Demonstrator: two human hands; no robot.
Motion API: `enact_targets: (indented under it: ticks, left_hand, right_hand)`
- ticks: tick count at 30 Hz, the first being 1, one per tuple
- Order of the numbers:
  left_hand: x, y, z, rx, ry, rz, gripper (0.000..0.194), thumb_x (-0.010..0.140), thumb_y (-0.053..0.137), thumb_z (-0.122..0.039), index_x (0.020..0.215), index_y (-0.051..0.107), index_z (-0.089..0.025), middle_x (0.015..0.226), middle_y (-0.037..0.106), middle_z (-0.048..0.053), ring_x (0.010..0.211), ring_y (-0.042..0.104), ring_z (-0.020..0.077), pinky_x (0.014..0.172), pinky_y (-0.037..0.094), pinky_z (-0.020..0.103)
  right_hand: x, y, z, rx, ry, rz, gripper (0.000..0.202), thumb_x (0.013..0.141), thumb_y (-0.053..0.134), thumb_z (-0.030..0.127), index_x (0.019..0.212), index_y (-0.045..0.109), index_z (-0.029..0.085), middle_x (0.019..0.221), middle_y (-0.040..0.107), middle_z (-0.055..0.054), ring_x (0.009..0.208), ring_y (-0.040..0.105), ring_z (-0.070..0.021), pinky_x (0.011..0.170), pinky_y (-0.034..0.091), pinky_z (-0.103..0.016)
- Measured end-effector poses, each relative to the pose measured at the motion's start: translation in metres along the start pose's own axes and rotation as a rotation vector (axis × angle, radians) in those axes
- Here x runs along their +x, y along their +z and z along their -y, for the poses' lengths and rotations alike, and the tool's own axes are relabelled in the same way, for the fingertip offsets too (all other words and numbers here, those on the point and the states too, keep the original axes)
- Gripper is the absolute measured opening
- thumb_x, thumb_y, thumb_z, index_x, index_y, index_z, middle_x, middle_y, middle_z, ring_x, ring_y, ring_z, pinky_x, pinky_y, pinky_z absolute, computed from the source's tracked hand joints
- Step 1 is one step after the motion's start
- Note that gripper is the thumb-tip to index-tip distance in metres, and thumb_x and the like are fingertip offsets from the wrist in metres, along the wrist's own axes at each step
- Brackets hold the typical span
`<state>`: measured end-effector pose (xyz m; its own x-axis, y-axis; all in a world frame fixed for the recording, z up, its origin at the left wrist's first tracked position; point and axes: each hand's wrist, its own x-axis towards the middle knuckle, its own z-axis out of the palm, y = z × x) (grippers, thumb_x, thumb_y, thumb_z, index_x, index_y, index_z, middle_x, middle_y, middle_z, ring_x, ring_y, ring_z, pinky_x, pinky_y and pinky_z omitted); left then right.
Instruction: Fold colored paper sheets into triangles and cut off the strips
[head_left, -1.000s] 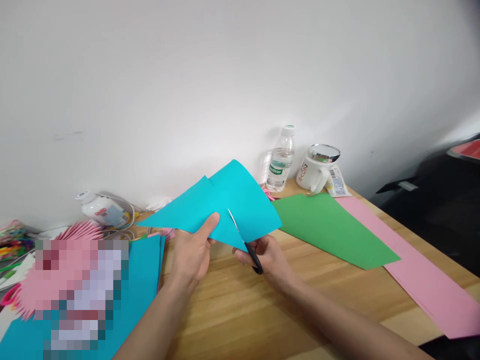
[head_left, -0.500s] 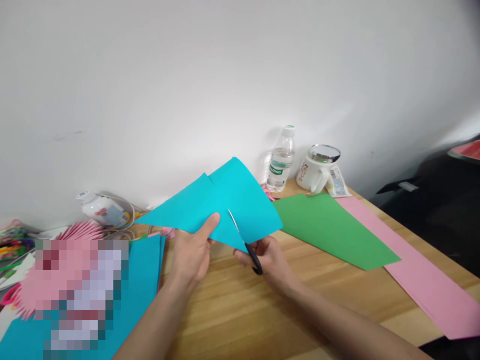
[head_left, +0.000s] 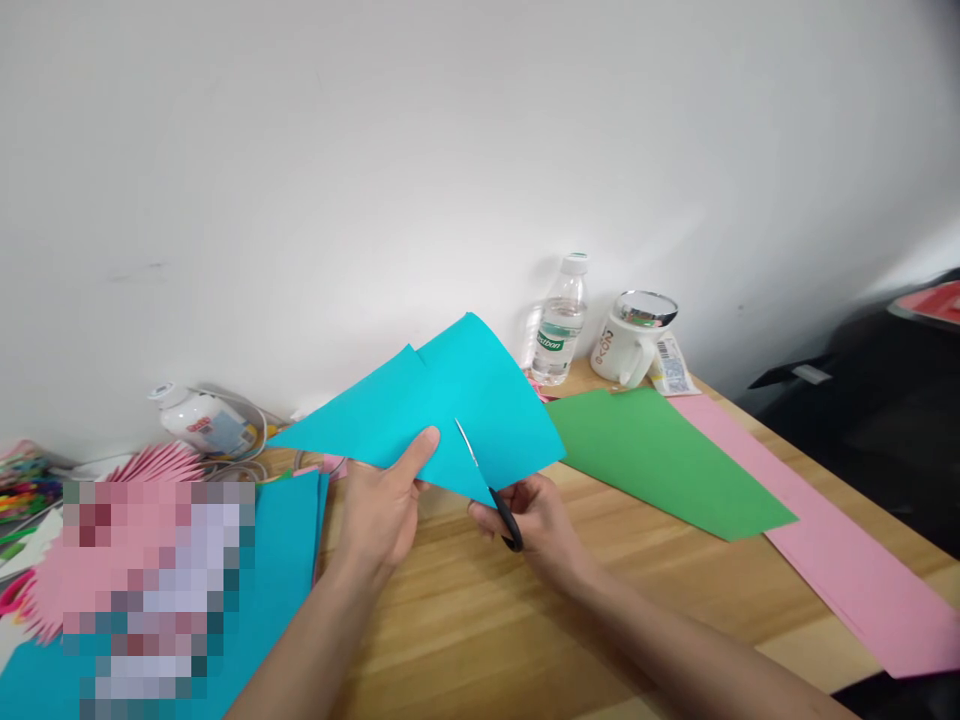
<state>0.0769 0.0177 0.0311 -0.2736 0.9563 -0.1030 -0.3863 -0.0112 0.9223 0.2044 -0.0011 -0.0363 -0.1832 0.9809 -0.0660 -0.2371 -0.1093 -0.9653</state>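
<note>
A folded sheet of turquoise paper (head_left: 465,370) is held above the wooden table (head_left: 442,640). My left hand (head_left: 386,505) pinches its lower edge, thumb on top and fingers beneath. In my right hand (head_left: 536,520) are scissors (head_left: 504,515) with a black handle. One silver blade lies over the front of the paper, pointing up and left; the other blade is hidden behind it. The paper's right side curves, and its left end narrows to a point.
Green paper (head_left: 667,460) and pink paper (head_left: 847,570) lie to the right. A water bottle (head_left: 559,325) and a lidded white mug (head_left: 630,345) stand by the wall. At left are more blue paper (head_left: 292,540), a pink fringed paper piece (head_left: 75,585) and a white bottle (head_left: 202,420) lying over.
Both hands, the turquoise paper and the scissors keep nearly the same position. The surroundings shift slightly left as the view moves a little.
</note>
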Motion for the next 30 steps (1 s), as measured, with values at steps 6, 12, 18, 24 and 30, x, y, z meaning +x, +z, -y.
enact_targets:
  ticks: [6,12,18,24,30]
  left_hand:
    - [0.000,0.001,-0.001,0.011,-0.010,0.040,0.029,0.046,0.083,-0.023,0.059,0.058,-0.018,0.059,0.063,0.000,0.084,0.063,0.0228,0.067,0.052,0.032]
    - [-0.001,0.002,-0.002,0.008,-0.018,0.019,0.031,0.045,0.082,-0.023,0.059,0.055,-0.017,0.062,0.064,0.000,0.078,0.062,0.0211,0.058,0.049,0.028]
    - [-0.001,0.001,-0.001,0.005,-0.018,0.055,0.031,0.046,0.082,-0.021,0.067,0.060,-0.015,0.069,0.066,0.000,0.061,0.059,0.0138,0.050,0.046,0.025]
    - [-0.001,0.001,-0.001,0.004,-0.042,0.044,0.028,0.045,0.083,-0.019,0.060,0.060,-0.015,0.066,0.067,0.002,0.054,0.058,0.0142,0.042,0.044,0.024]
    - [-0.001,-0.003,0.003,-0.032,0.001,0.131,0.041,0.055,0.080,-0.019,0.093,0.065,-0.016,0.087,0.071,0.005,0.092,0.063,0.0241,0.076,0.053,0.035]
  right_hand:
    - [0.001,-0.002,-0.004,-0.003,-0.007,-0.010,0.038,0.052,0.078,0.040,0.044,0.048,0.017,0.044,0.048,0.003,0.041,0.040,-0.0084,0.043,0.030,-0.023]
    - [0.002,0.000,-0.005,0.092,-0.009,0.000,0.033,0.050,0.081,0.033,0.058,0.053,0.017,0.049,0.054,0.003,0.045,0.046,-0.0094,0.044,0.033,-0.021]
    - [0.005,-0.003,0.000,0.133,-0.032,0.095,0.042,0.046,0.083,0.037,0.075,0.061,0.016,0.075,0.068,-0.005,0.063,0.059,-0.0168,0.057,0.045,-0.026]
    - [0.005,-0.007,-0.001,0.198,-0.041,0.093,0.055,0.048,0.083,0.034,0.095,0.062,0.018,0.089,0.070,-0.008,0.076,0.064,-0.0221,0.065,0.050,-0.031]
    - [0.006,-0.005,0.004,0.165,-0.026,0.005,0.045,0.042,0.083,0.038,0.078,0.066,0.016,0.075,0.071,-0.006,0.072,0.064,-0.0224,0.058,0.048,-0.028]
